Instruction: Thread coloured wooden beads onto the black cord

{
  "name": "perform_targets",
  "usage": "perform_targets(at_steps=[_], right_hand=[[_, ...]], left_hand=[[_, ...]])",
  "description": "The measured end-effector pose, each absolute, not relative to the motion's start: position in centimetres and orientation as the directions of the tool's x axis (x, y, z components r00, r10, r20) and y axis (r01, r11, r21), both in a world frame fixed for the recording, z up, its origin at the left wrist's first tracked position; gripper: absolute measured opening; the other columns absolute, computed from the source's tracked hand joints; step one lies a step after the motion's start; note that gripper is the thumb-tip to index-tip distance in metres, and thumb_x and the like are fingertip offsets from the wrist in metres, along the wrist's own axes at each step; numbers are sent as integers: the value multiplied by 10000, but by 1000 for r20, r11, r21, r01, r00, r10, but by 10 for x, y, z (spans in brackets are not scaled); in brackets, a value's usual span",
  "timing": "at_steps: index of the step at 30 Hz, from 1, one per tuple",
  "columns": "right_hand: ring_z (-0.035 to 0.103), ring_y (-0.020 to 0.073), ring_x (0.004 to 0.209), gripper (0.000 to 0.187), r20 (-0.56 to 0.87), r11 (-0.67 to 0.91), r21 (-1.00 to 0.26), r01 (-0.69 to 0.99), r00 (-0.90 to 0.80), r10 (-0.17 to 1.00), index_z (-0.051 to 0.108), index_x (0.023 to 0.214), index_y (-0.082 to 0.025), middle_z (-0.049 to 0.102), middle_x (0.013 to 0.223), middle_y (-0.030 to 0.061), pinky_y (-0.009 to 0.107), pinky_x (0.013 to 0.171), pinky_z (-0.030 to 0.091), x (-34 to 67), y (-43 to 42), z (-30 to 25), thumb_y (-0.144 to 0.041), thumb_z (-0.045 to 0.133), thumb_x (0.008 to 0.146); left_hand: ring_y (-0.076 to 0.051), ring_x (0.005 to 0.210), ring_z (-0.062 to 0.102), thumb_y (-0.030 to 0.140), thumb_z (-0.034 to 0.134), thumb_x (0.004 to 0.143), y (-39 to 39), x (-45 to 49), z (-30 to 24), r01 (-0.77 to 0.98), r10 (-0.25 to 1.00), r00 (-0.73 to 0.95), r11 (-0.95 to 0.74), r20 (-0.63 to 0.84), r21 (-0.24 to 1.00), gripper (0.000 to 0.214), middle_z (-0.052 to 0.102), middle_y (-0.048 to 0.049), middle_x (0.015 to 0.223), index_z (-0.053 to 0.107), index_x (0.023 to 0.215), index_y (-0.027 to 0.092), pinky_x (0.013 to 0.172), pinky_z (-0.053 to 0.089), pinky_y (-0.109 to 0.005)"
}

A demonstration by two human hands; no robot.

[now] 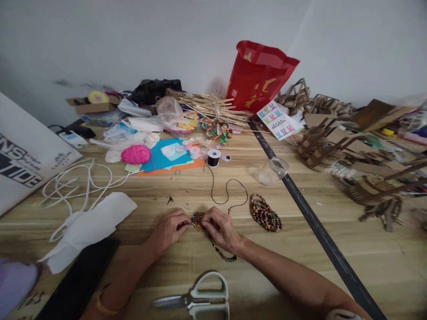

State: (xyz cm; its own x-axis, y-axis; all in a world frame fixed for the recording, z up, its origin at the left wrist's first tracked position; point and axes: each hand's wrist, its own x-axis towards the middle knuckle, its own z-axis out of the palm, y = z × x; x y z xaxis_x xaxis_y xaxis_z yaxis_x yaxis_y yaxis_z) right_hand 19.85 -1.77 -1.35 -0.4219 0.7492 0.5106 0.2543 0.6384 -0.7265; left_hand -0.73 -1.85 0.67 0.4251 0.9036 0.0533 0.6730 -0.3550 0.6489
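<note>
A small piece of beadwork [197,221] in mixed colours lies between my hands, low over the wooden table. My left hand [171,231] pinches at its left edge with thumb and fingertips together. At the right edge, my right hand [222,227] is closed in a pinch on the same piece. A short strand of colourful beads [225,256] trails out below my right hand. To the right rests a coiled heap of strung beads [265,213]. Black cord [227,191] winds from a spool [213,158] to behind my right hand.
White-handled scissors [208,293] lie in front of me. Right of centre is a clear plastic jar [273,171]. Pink yarn [136,154], blue paper [160,155] and a red bag [260,75] stand at the back. Small woven baskets [320,144] crowd the right; white cable [88,178] loops left.
</note>
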Motion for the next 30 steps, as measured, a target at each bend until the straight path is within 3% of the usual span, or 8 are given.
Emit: perform_targets(at_steps=[11,17,21,25,30], right_hand=[[496,142,689,130,501,625,-737,258,-412,761,527,826,-172,520,740,30,249,629,419,199,-18,-14,-208,447,921],[500,137,690,109,498,616,-745,256,-401,769,527,840,-171,517,749,24,242,637,419,199,-17,-14,-206,459,919],[504,138,700,109,492,613,-749,252,-409,768,527,844,-172,519,755,27,239,644,420,199,-17,-13,-207,458,922],[496,146,718,116,505,646,-719,259,-444,740,519,839,-177,519,750,28,244,654,412,200,-18,-13,-195,442,925],[486,146,718,103,523,676,-686,269,-464,715,507,862,-179,514,755,29,245,653,408,201,-19,-14,-187,426,925]], left_hand=[[-171,771,607,124,534,825,-22,0,5,701,892,442,-407,91,586,158,641,-42,799,675,780,180,719,448,-260],[-170,759,611,130,551,809,-22,1,4,644,897,422,-401,136,651,139,655,-42,772,672,759,174,712,457,-260],[-159,691,607,156,579,772,-21,0,5,565,938,329,-288,109,773,103,662,-37,717,667,718,162,646,466,-245],[-159,668,629,197,623,718,-18,-1,4,379,968,248,-67,-32,923,69,687,-40,702,660,714,139,629,488,-241],[-155,641,631,244,698,648,-18,0,-2,198,951,262,112,-162,974,155,700,-38,686,678,740,121,630,495,-245]])
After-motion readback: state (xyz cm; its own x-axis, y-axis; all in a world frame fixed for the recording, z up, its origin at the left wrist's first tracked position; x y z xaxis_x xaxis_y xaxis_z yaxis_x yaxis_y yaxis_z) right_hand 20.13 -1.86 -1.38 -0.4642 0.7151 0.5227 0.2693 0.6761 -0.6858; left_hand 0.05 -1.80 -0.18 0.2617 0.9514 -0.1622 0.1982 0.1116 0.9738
